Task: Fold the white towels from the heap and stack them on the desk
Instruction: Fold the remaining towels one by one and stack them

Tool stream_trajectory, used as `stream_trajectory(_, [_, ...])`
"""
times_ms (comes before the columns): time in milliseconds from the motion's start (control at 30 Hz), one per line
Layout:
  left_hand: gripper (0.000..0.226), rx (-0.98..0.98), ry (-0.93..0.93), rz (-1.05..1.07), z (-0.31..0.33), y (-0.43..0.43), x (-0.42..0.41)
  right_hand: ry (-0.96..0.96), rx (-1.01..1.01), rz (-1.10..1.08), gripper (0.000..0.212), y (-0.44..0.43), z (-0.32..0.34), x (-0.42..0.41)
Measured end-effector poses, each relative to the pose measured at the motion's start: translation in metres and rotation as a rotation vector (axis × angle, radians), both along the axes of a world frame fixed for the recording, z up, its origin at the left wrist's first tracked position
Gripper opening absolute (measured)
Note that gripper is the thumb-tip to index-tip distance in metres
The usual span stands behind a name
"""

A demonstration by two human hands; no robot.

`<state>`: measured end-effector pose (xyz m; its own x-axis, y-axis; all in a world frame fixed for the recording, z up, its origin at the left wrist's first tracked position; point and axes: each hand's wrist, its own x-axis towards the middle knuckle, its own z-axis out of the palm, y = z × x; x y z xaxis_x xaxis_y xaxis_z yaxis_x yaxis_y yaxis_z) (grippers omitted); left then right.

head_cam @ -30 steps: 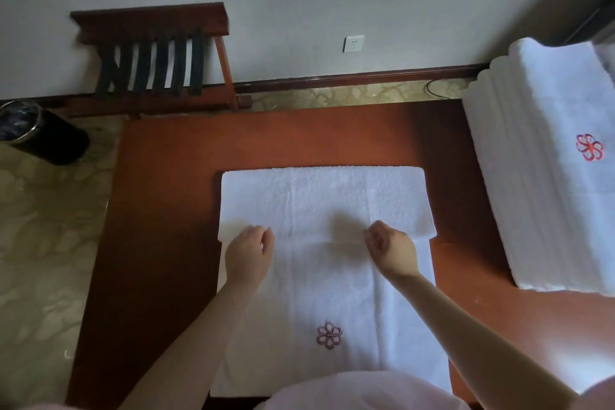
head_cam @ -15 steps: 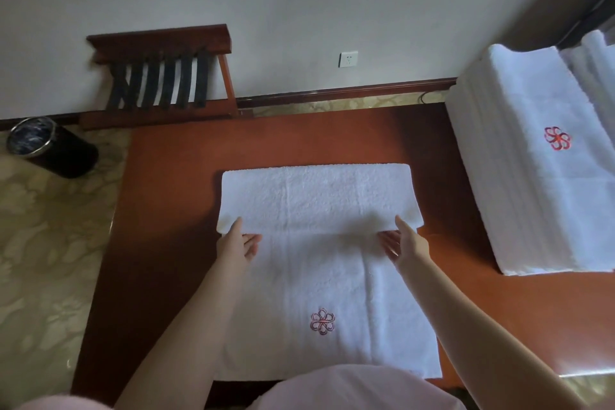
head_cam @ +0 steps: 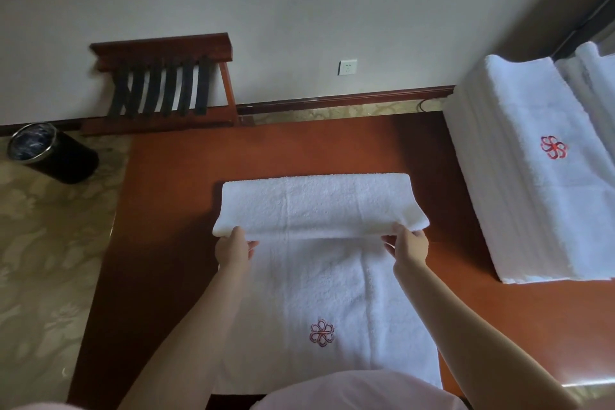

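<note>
Now the far part of the towel [head_cam: 319, 293], which lay flat as a folded band one second ago, is raised at its near edge. At that time both hands rested on this edge with curled fingers, and half a second ago the fingers were sliding under it. At this moment the left hand [head_cam: 234, 248] and the right hand [head_cam: 407, 245] each pinch the edge, one toward each side, so the band stands a little off the cloth below. The towel lies in the middle of the bench [head_cam: 173, 210], and its near part with the red flower emblem [head_cam: 321, 332] is flat, close to the person's body. I judge that the first fold is finished and the second one, toward the person, begins. The stack of folded towels [head_cam: 532, 193] stands on the right of the bench, apart from this towel, which is not yet ready to join it.
</note>
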<state>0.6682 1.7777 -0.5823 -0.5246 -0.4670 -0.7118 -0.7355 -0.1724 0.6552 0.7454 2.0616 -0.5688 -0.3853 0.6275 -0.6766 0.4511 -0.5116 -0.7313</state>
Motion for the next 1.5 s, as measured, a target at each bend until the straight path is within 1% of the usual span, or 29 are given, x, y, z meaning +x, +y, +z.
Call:
stream_trajectory(100, [0.022, -0.028, 0.091, 0.032, 0.001, 0.003, 0.005, 0.06, 0.077, 0.003, 0.011, -0.006, 0.01, 0.003])
stream_trajectory(233, [0.014, -0.062, 0.115, 0.021, -0.002, -0.001, 0.013, 0.029, 0.156, -0.002, 0.007, -0.009, 0.01, 0.01])
stream_trajectory(300, [0.014, -0.087, 0.071, -0.023, -0.006, -0.005, 0.018, -0.028, 0.166, 0.022, 0.007, -0.01, 0.002, 0.016])
stream_trajectory(367, [0.021, -0.119, -0.022, -0.105, -0.013, -0.01, 0.024, -0.114, 0.155, 0.066, 0.009, -0.008, -0.007, 0.023])
stream_trajectory(467, [0.028, -0.146, -0.143, -0.203, -0.021, -0.019, 0.031, -0.3, 0.143, 0.224, 0.019, -0.001, -0.016, 0.03])
stream_trajectory(533, [0.031, -0.199, -0.215, -0.266, -0.02, -0.024, 0.035, -0.413, 0.155, 0.315, 0.026, 0.003, -0.017, 0.034])
stream_trajectory(600, [0.035, -0.303, -0.234, -0.373, -0.016, -0.026, 0.037, -0.47, 0.202, 0.36, 0.032, 0.005, -0.016, 0.037])
stream_trajectory(633, [0.035, -0.362, -0.197, -0.421, -0.013, -0.025, 0.039, -0.475, 0.239, 0.384, 0.034, 0.005, -0.015, 0.038])
stream_trajectory(733, [0.04, -0.598, 0.043, -0.572, -0.003, -0.012, 0.046, -0.381, 0.424, 0.528, 0.034, -0.003, -0.012, 0.037])
stream_trajectory(767, [0.041, -0.637, 0.119, -0.615, 0.002, -0.006, 0.048, -0.325, 0.489, 0.577, 0.032, -0.007, -0.01, 0.036])
stream_trajectory(833, [0.041, -0.625, 0.226, -0.676, 0.008, 0.007, 0.044, -0.23, 0.58, 0.67, 0.028, -0.013, -0.005, 0.03])
stream_trajectory(900, [0.034, -0.579, 0.261, -0.741, 0.012, 0.017, 0.033, -0.171, 0.632, 0.772, 0.022, -0.016, 0.0, 0.019])
stream_trajectory(1000, [0.018, -0.542, 0.294, -0.833, 0.017, 0.026, 0.017, -0.146, 0.702, 0.933, 0.012, -0.015, 0.004, 0.004])
stream_trajectory(1067, [0.01, -0.581, 0.31, -0.968, 0.015, 0.027, 0.01, -0.14, 0.775, 1.033, 0.01, -0.011, 0.004, 0.0])
stream_trajectory(1100, [0.016, -0.635, 0.296, -1.082, 0.013, 0.026, 0.008, -0.136, 0.832, 1.106, 0.016, -0.008, 0.003, -0.001])
stream_trajectory(1133, [0.028, -0.716, 0.255, -1.24, 0.01, 0.023, 0.008, -0.146, 0.908, 1.214, 0.026, -0.006, 0.002, 0.0])
stream_trajectory(1200, [0.052, -0.913, 0.163, -1.545, 0.003, 0.016, 0.012, -0.231, 1.079, 1.464, 0.05, -0.001, -0.003, 0.002])
stream_trajectory(1233, [0.059, -0.978, 0.159, -1.633, -0.002, 0.011, 0.015, -0.268, 1.153, 1.55, 0.056, 0.0, -0.006, 0.004])
stream_trajectory(1267, [0.062, -1.012, 0.182, -1.674, -0.007, 0.007, 0.019, -0.284, 1.207, 1.592, 0.058, 0.0, -0.009, 0.007])
stream_trajectory(1333, [0.059, -1.03, 0.263, -1.69, -0.014, -0.001, 0.02, -0.269, 1.277, 1.574, 0.052, 0.003, -0.016, 0.012])
stream_trajectory(1400, [0.052, -1.032, 0.325, -1.699, -0.016, -0.004, 0.014, -0.23, 1.302, 1.523, 0.043, 0.009, -0.019, 0.012])
stream_trajectory(1500, [0.042, -0.992, 0.401, -1.693, -0.014, -0.008, 0.005, -0.118, 1.299, 1.477, 0.024, 0.017, -0.02, 0.006])
